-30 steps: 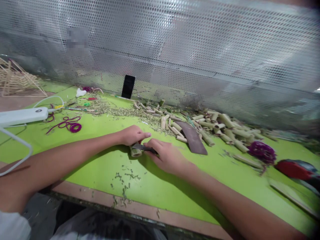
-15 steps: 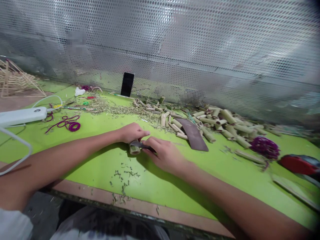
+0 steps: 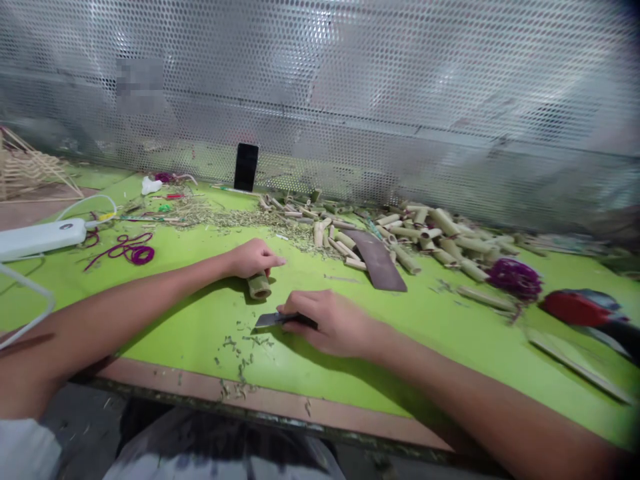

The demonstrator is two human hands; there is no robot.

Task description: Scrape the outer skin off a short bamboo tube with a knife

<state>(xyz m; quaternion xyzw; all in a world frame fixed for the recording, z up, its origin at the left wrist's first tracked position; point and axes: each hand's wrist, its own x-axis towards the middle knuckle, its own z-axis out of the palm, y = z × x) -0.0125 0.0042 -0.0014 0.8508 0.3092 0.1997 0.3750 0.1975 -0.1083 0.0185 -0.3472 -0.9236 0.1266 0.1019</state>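
A short hollow bamboo piece (image 3: pixel 259 287) rests against the green tabletop, gripped by my left hand (image 3: pixel 254 259), its open end facing me. My right hand (image 3: pixel 333 323) is closed around the dark handle of a utility knife (image 3: pixel 270 321). The blade points left, just below and apart from the bamboo. Small green shavings (image 3: pixel 245 350) lie scattered on the table in front of both hands. The far end of the bamboo is hidden under my left fingers.
Beyond my hands lie a heap of cut bamboo pieces (image 3: pixel 440 233) and a brown curved sheet (image 3: pixel 379 261). Purple string (image 3: pixel 515 279) and a red-and-black tool (image 3: pixel 583 310) are at right. A white power strip (image 3: pixel 43 238) is left; a phone (image 3: pixel 247 167) leans on the perforated metal wall (image 3: pixel 320 100).
The knife in my right hand has come away from the bamboo, moving down towards me. My left hand still holds the bamboo piece. The view has shifted slightly.
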